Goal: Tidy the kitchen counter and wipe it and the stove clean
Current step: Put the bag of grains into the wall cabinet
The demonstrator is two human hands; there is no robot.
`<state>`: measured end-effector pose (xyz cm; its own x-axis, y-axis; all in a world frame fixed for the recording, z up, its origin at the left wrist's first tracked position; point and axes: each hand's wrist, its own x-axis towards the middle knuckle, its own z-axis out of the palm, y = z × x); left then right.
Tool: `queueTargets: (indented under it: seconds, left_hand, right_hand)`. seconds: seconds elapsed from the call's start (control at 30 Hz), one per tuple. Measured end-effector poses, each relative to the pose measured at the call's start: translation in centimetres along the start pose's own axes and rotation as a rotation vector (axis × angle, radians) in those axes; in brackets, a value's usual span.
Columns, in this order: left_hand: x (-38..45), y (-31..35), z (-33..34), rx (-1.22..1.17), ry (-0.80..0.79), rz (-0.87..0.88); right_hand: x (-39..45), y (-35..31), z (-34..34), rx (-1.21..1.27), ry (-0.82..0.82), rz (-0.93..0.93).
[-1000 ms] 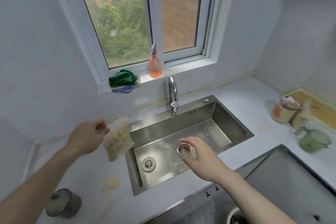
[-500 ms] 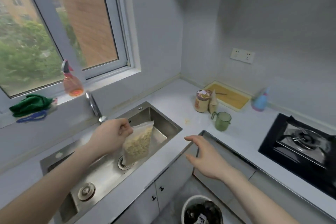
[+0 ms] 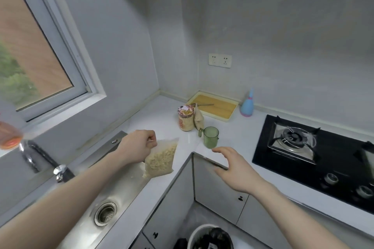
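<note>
**Corner kitchen, bag held over the sink's end**

Grey walls met at a corner above an L-shaped white desk (image 3: pixel 162 119), with a window (image 3: pixel 36 62) on the left wall and a double socket (image 3: pixel 220 60) on the far one. Steel sink (image 3: pixel 121 190) sat sunk into the left run, its strainer drain (image 3: pixel 105 213) showing, faucet (image 3: pixel 43 164) at its back edge. Black gas stove (image 3: pixel 315 153) was set into the right run, one burner in plain view, knobs along the near edge. Yellow tray (image 3: pixel 214 108) lay in the far corner with a utensil on it; a blue bottle (image 3: pixel 247 105) stood just beside the tray. Nearer, a lidded jar (image 3: pixel 186 118) stood touching a small pouch (image 3: pixel 198 119), and a green cup (image 3: pixel 210 137) stood just in front of both. Down on the floor, a white bin (image 3: pixel 209 237) held dark contents.

Left hand (image 3: pixel 137 147) pinched the top edge of a clear bag (image 3: pixel 160 159) of pale yellowish pieces; the bag hung above the sink's right end and the desk edge beside it. Right hand (image 3: pixel 235 168) hovered with fingers spread and relaxed, holding nothing, over the desk's inner corner, near the green cup but apart from it.
</note>
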<state>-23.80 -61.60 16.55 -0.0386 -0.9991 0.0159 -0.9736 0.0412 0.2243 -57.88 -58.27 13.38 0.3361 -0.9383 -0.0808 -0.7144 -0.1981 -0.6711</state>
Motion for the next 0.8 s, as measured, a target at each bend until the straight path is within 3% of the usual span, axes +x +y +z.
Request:
queueTargets:
  seconds: [0.5,0.8]
  left_hand:
    - [21.0,-0.3,8.0,-0.021,-0.164,0.079]
    - [29.4,-0.3,11.2,-0.129,-0.183,0.147]
  right_hand:
    - [10.9,4.0,-2.2,0.006,0.063,0.218]
    - [16.5,4.4,-2.3,0.006,0.098,0.321]
